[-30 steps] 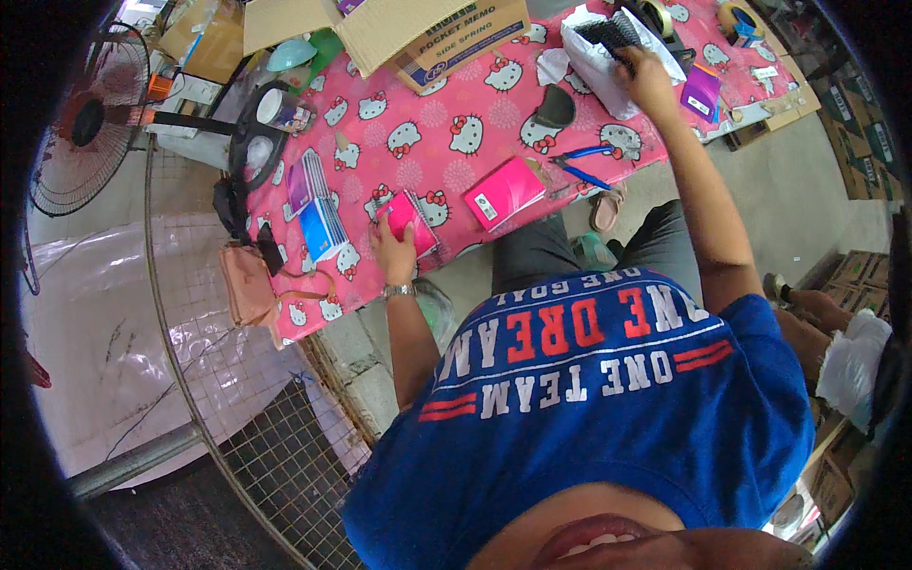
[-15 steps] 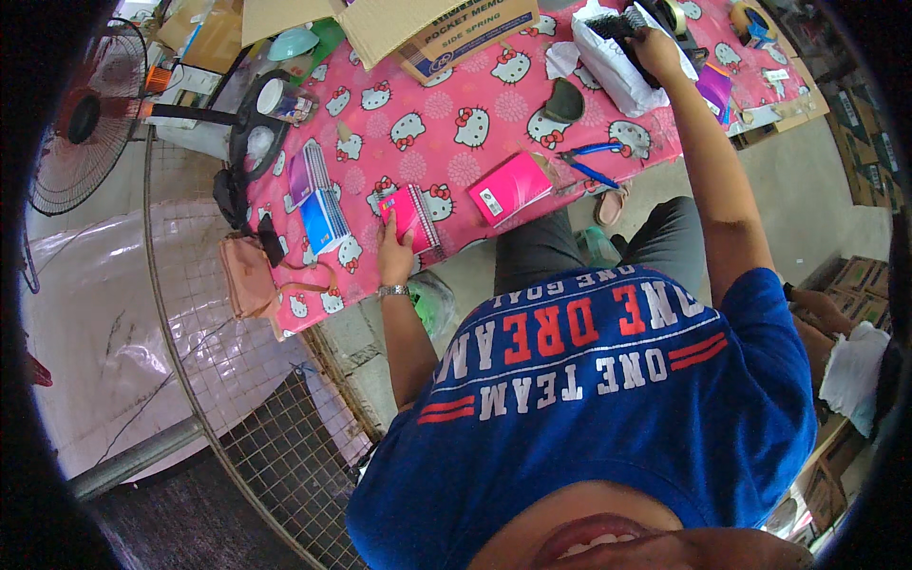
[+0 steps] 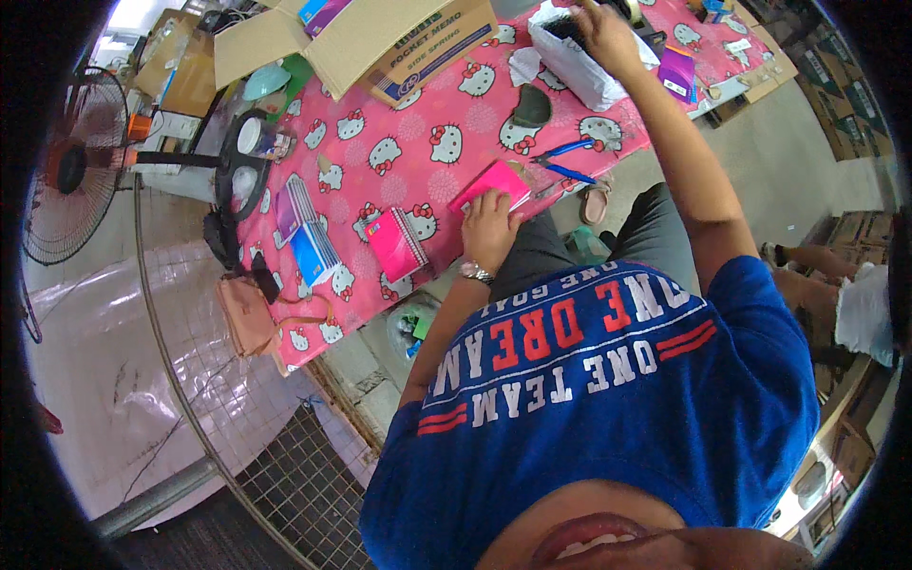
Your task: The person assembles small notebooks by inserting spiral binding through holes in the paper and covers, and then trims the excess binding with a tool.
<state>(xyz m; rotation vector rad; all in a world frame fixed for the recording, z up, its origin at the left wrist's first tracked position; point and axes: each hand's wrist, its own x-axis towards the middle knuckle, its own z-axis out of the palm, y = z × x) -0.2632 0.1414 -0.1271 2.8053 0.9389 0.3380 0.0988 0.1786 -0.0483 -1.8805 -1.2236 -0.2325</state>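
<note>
My left hand (image 3: pixel 489 231) lies with its fingers out over the near part of a pink notebook (image 3: pixel 500 183) close to the table's front edge. Left of it is another pink notebook (image 3: pixel 394 245), with a coil along its right side. Farther left sit a blue notebook (image 3: pixel 313 254) and a purple one (image 3: pixel 293 211), both with coils. My right hand (image 3: pixel 606 38) reaches far right, fingers bent at a white lined container (image 3: pixel 584 71) of black, bristly-looking pieces (image 3: pixel 562 31); what the fingertips hold is hidden. Blue-handled pliers (image 3: pixel 570 161) lie between my arms.
A cardboard box (image 3: pixel 432 47) stands at the back. A dark curved piece (image 3: pixel 532 106) lies on the patterned pink cloth. Purple packs (image 3: pixel 676 74) are at the right. At the left are a fan (image 3: pixel 71 166), a cup (image 3: pixel 255 136) and a pinkish pouch (image 3: pixel 245 313).
My left hand has moved right, from the coil-bound pink notebook to the other pink notebook. My right hand stays at the white container. The whole view has shifted slightly.
</note>
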